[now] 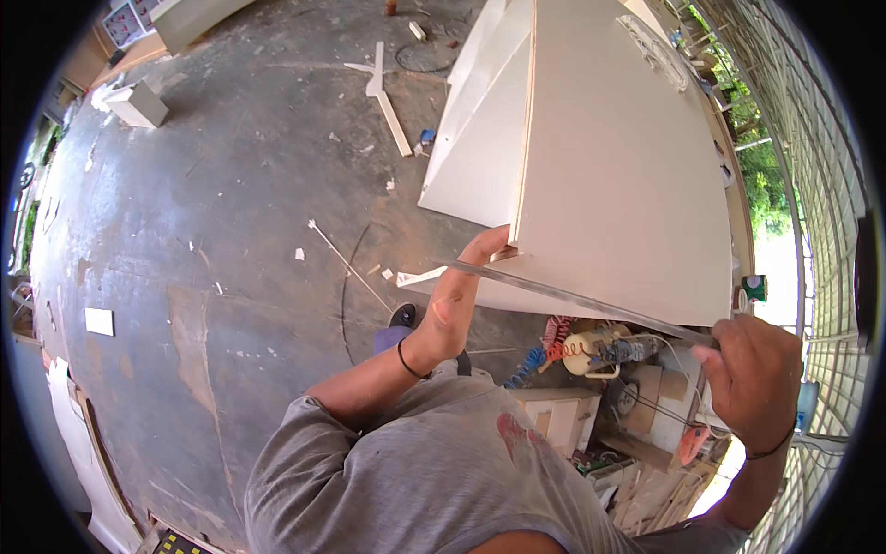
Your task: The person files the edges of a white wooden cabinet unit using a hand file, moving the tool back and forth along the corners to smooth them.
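Note:
A large white cabinet with a broad flat side panel stands in front of me. My left hand is at its near lower-left corner, fingers curled around the panel edge and partly hidden behind it. A long, thin grey metal strip runs along the cabinet's near edge. Its left end crosses over my left hand. The other end goes into my right hand, whose fingers are closed around it at the right. Another white board shows beneath the strip.
Below the cabinet sit a cream air compressor and coiled red and blue hoses. Wood offcuts and a thin rod lie on the grey floor. A wire mesh wall runs along the right. A green can stands near it.

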Demonstrator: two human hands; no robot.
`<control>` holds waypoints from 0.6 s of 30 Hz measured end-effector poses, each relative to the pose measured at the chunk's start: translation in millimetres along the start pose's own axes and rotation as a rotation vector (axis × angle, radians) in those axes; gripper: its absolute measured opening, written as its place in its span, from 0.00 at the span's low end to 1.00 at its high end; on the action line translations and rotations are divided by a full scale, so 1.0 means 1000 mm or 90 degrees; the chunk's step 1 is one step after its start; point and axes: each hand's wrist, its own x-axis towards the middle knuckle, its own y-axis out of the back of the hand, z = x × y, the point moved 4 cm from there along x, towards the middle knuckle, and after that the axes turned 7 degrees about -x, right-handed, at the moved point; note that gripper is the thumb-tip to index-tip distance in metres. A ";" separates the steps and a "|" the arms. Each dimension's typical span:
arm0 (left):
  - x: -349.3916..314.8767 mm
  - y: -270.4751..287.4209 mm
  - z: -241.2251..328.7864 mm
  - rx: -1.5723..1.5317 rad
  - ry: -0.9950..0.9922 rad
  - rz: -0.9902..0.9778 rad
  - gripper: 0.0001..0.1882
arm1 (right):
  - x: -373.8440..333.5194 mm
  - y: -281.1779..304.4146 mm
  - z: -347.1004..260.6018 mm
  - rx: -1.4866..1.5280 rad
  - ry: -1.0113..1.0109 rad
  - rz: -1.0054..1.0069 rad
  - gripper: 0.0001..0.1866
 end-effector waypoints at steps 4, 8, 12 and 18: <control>0.010 -0.004 0.000 -0.042 0.027 -0.025 0.62 | 0.038 0.014 -0.020 -0.073 0.023 -0.078 0.14; 0.018 -0.004 0.003 -0.105 0.093 0.024 0.60 | 0.056 0.016 -0.025 -0.109 0.052 -0.119 0.14; 0.025 -0.004 0.001 -0.210 0.146 0.046 0.58 | 0.070 0.015 -0.023 -0.086 0.044 -0.195 0.15; 0.029 0.002 -0.006 -0.231 0.157 0.107 0.52 | 0.085 0.014 -0.024 -0.126 0.070 -0.171 0.15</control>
